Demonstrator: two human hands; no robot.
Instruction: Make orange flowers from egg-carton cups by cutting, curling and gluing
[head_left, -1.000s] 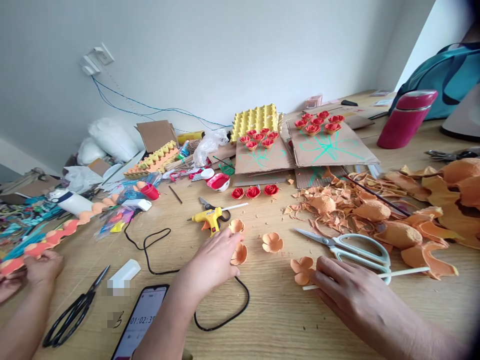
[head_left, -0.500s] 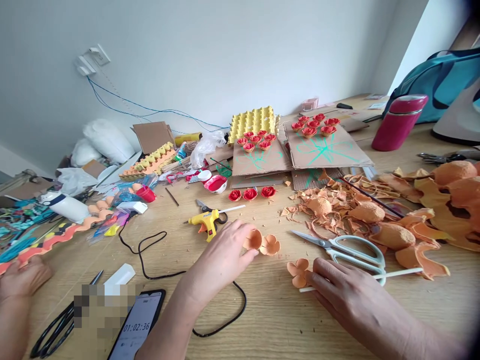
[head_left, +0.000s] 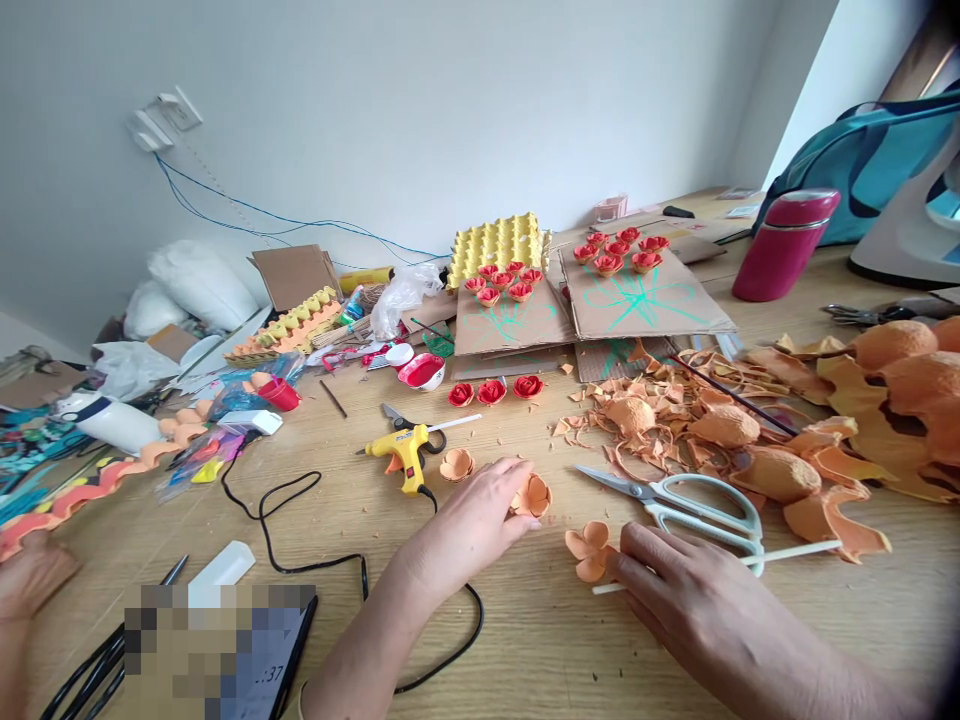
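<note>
My left hand point(head_left: 472, 520) pinches an orange paper flower cup point(head_left: 532, 495) against the wooden table point(head_left: 540, 640). My right hand point(head_left: 690, 600) rests palm down, fingers together over a thin white stick point(head_left: 795, 552), its fingertips touching a flat orange petal piece point(head_left: 587, 550). White-handled scissors point(head_left: 694, 498) lie just beyond that hand. Another orange flower cup point(head_left: 456, 464) sits beside the yellow glue gun point(head_left: 403, 447), left of my left hand.
Orange egg-carton scraps point(head_left: 750, 430) pile up at the right. Red paper roses point(head_left: 491, 391) and cardboard sheets point(head_left: 645, 300) lie at the back, with a yellow egg tray point(head_left: 496, 240) and a magenta flask point(head_left: 784, 245). Another person's hand point(head_left: 30, 580) is at the far left, near black scissors point(head_left: 82, 680).
My left hand carried an orange cup to the right and nested it into the other cup near the scissors. The right hand stayed on the stick.
</note>
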